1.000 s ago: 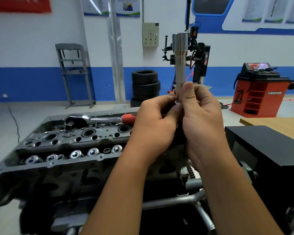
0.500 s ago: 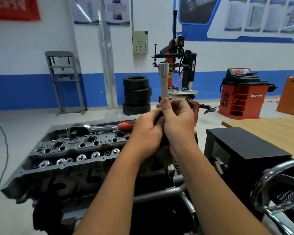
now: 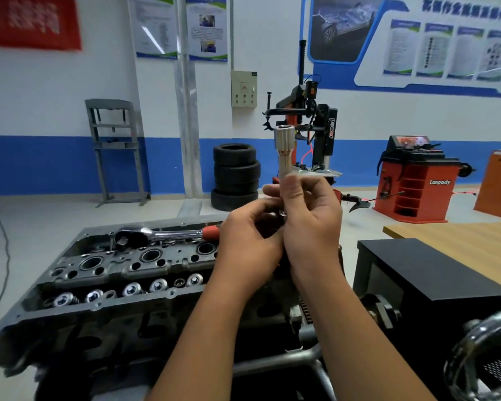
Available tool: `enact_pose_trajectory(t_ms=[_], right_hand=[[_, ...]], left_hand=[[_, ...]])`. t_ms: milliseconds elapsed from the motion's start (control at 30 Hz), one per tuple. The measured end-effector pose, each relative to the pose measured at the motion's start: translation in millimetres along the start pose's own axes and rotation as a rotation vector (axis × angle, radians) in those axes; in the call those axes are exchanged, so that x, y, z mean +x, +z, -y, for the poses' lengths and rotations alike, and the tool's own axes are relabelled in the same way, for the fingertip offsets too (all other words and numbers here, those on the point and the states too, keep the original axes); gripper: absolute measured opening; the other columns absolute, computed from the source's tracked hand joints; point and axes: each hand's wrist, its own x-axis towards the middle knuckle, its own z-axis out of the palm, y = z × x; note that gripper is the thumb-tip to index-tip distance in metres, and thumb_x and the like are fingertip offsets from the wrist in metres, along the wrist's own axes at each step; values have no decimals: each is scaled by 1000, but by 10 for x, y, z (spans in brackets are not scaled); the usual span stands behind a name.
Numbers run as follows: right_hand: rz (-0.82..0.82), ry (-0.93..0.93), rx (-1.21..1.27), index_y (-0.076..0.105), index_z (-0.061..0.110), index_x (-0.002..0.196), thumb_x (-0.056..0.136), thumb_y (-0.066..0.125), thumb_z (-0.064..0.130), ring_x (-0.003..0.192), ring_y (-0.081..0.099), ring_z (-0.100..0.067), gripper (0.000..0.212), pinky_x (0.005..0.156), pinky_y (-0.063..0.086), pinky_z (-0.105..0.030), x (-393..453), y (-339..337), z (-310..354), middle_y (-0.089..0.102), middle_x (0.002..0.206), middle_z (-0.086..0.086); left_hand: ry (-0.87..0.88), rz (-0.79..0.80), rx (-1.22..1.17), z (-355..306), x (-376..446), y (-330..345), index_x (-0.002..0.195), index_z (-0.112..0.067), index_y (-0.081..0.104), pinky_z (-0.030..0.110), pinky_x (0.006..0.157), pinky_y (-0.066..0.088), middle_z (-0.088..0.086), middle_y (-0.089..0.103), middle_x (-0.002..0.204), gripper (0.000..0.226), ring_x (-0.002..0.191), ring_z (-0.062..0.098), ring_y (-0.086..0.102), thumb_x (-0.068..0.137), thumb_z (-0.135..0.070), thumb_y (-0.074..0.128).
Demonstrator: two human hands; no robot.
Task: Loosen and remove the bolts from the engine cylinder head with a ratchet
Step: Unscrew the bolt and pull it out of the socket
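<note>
The engine cylinder head (image 3: 122, 273) is carried on a dark stand (image 3: 272, 369) over the grey floor (image 3: 41, 221), and a ratchet (image 3: 162, 234) with a red grip is laid flat along its far top edge.

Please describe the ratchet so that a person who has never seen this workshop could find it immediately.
Look at the grey engine cylinder head in the lower left of the view. Along its far top edge lies the ratchet, a shiny metal bar lying flat. Only it has a red handle, which points toward the left hand; its round head is on the left.
</note>
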Motion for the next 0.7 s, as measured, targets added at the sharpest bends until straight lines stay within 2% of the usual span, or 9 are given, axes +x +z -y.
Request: enact_pose_trajectory(t_ms=[133, 233, 300, 367, 433, 500, 567, 633, 700], right_hand=[[-38, -26, -56, 64, 9, 92, 93, 54, 49, 81, 72, -7, 41, 75, 55, -19, 27, 47, -90, 75, 81, 6], [-51, 22, -13, 69, 10, 85, 98, 51, 51, 76, 73, -11, 46, 68, 57, -23, 41, 34, -119, 75, 78, -1], [-33, 75, 57, 69, 14, 87, 87, 64, 60, 76, 74, -17, 46, 66, 60, -32, 19, 25, -106, 76, 82, -4], [-12, 45, 39, 68, 19, 87, 73, 78, 68, 82, 74, -21, 51, 72, 62, -41, 0, 7, -106, 77, 89, -10], [-6, 16, 2, 69, 28, 80, 66, 82, 70, 85, 71, -21, 46, 79, 61, -42, -8, -2, -114, 75, 95, -18], [-9, 1, -6, 70, 28, 81, 69, 81, 67, 85, 70, -16, 42, 78, 59, -33, 3, -13, -125, 74, 98, -19], [-19, -1, -33, 69, 23, 86, 74, 74, 67, 85, 70, -13, 45, 77, 57, -27, 18, -20, -149, 75, 97, -16], [-46, 22, -39, 71, 23, 85, 81, 66, 68, 86, 72, -14, 45, 80, 58, -30, 33, -17, -168, 77, 93, -8], [-79, 54, -15, 75, 24, 79, 89, 58, 63, 85, 73, -16, 43, 81, 59, -37, 48, -15, -176, 78, 88, -1]], left_hand=[[34, 158, -1, -94, -33, -15, 116, -34, 68, 29, 94, 59, -10, 77, 108, 38, 105, 3, 71, 103, -1, 55], [38, 51, 29, -100, -18, 27, 108, -34, 69, 30, 90, 61, -8, 77, 103, 40, 97, 4, 73, 97, 3, 62], [-15, -43, 5, -79, -18, 45, 99, -25, 73, 35, 78, 64, -3, 78, 90, 30, 85, 11, 75, 90, 4, 73], [-45, -97, -16, -60, -17, 41, 97, -17, 76, 37, 68, 65, 0, 78, 85, 26, 77, 18, 75, 84, 6, 78], [-14, -87, -6, -34, -15, 23, 100, -17, 79, 32, 71, 65, -3, 79, 88, 27, 80, 14, 76, 86, 6, 76], [23, -6, -2, -43, -24, 11, 106, -22, 79, 25, 78, 63, -8, 80, 96, 30, 90, 6, 76, 93, 2, 70], [28, 101, -45, -63, -35, 0, 116, -27, 74, 24, 85, 61, -10, 80, 105, 32, 100, 5, 75, 102, -2, 59], [21, 129, -74, -78, -39, 4, 121, -29, 71, 25, 90, 60, -8, 79, 109, 33, 105, 8, 73, 107, -5, 53], [38, 39, -30, -73, -24, 23, 109, -32, 71, 20, 86, 58, -8, 78, 105, 32, 101, 4, 72, 104, -4, 57]])
